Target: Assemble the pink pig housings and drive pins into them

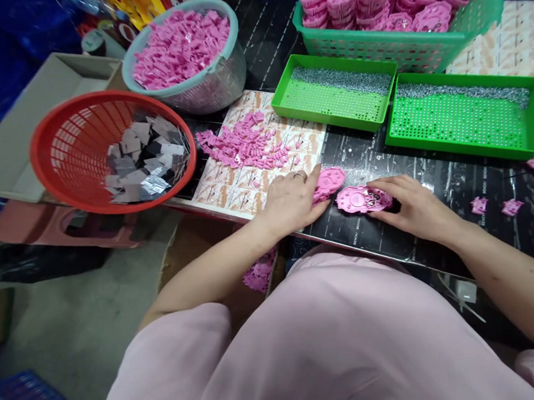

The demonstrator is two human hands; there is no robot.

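My left hand (293, 199) is closed on a flat pink plastic piece (331, 182) with a scalloped edge, its outer end showing past my fingers. Just right of it, a second pink plastic piece (357, 199) lies on the black tabletop, with small shiny parts at its right end. My right hand (407, 204) grips that end between thumb and fingers. The two pieces sit close together near the table's front edge. Left of them, a heap of small pink parts (254, 143) is spread on a patterned board (220, 188).
A red basket (48, 172) holds grey metallic plates; behind it a bowl (222, 84) is full of pink parts. Two green trays (334, 111) (468, 140) contain small screw-like metal pieces. A green crate (375, 45) carries stacked pink pieces. Small pink bits (479, 204) lie at right.
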